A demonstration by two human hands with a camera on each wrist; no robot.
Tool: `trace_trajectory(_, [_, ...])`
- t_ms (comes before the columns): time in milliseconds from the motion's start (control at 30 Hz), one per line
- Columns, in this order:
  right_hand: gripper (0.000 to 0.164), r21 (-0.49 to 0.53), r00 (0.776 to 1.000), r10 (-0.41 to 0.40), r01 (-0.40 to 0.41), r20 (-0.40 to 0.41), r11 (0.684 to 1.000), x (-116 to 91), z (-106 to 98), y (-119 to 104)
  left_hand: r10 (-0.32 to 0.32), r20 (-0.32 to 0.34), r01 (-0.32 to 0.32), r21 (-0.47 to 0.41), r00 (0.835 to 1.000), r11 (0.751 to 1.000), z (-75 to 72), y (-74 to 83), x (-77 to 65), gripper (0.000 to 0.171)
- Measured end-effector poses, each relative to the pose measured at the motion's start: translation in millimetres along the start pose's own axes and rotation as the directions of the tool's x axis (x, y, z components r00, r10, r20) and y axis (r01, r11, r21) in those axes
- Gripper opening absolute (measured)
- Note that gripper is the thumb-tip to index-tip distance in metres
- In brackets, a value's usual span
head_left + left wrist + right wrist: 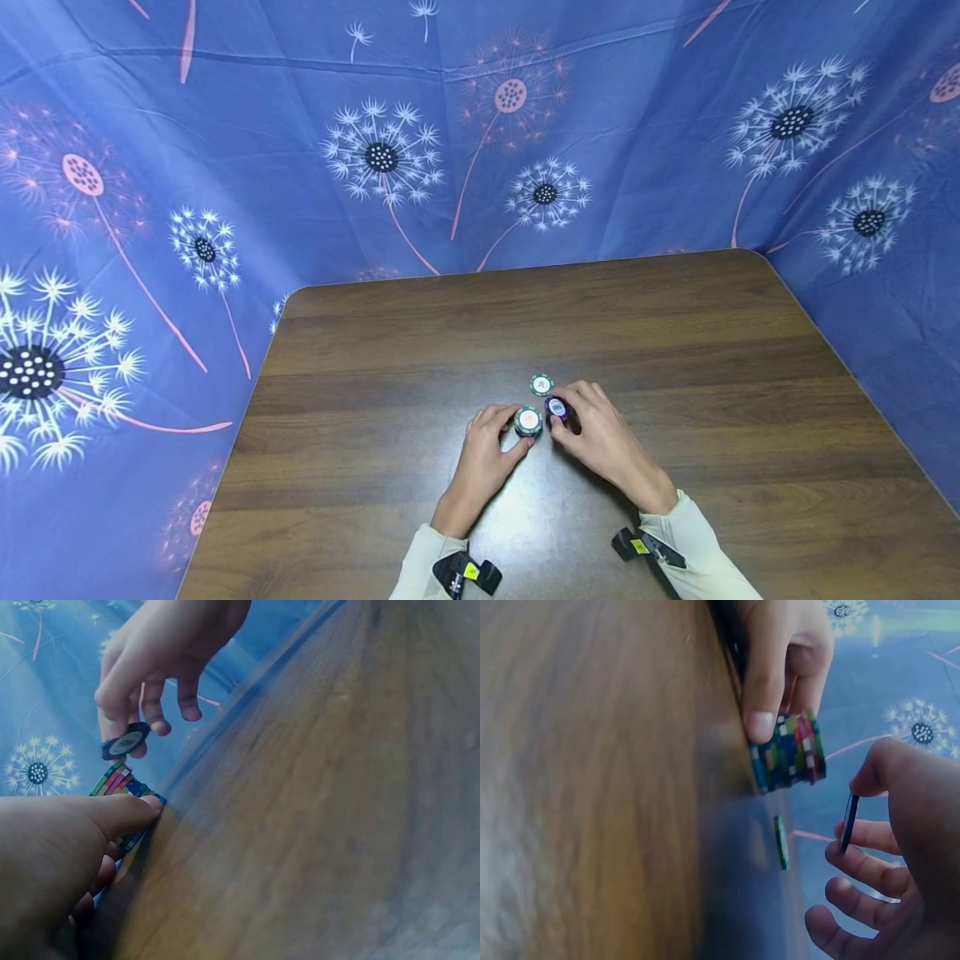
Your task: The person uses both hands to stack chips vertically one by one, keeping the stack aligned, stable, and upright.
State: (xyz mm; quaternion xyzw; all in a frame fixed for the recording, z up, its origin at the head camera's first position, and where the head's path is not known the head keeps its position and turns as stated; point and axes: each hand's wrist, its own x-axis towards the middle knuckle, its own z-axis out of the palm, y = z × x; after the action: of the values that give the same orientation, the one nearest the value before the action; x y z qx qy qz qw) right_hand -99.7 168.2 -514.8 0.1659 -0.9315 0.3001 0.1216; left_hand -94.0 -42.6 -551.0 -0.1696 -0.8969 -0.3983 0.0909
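A stack of poker chips [528, 422] stands on the table with a green and white chip on top; its side shows mixed colours in the right wrist view. My left hand [484, 454] grips the stack's side between thumb and fingers. Beside it, my right hand [603, 437] pinches one dark purple poker chip [557, 407] by its edge, held above the table next to the stack. In the right wrist view this chip [848, 823] is seen edge-on, apart from the stack. A single green poker chip [542, 385] lies flat on the table just beyond both hands.
The brown wooden table [375, 350] has rounded far corners. A blue curtain [637, 125] with dandelion prints hangs behind it and along both sides. Dark wrist cameras are strapped over both pale sleeves [693, 546].
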Motion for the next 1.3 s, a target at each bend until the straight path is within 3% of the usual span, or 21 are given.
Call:
trace_trajectory(333, [0.042, -0.057, 0.998, -0.041, 0.043, 0.037, 0.997, -3.1, -1.1, -19.2, 0.01, 0.003, -0.01, 0.0, 1.0, 1.0, 0.4, -1.7, 1.1, 0.047])
trace_trajectory(633, [0.043, -0.11, 0.991, -0.134, 0.136, 0.026, 0.985, -0.5, 6.1, -25.4, 0.012, 0.01, -0.012, 0.009, 1.0, 1.0, -0.4, -2.6, 1.8, 0.048])
trace_trajectory(833, [0.043, -0.136, 0.988, -0.146, 0.151, 0.046, 0.979, -0.1, 9.6, -29.0, 0.01, 0.009, -0.011, 0.015, 1.0, 1.0, 1.0, -3.3, 0.5, 0.048])
trace_trajectory(1300, [0.043, -0.081, 0.986, -0.148, 0.154, 0.078, 0.985, -2.6, 11.0, -28.2, 0.009, 0.006, -0.009, 0.025, 1.0, 1.0, 1.3, -2.1, 1.0, 0.048])
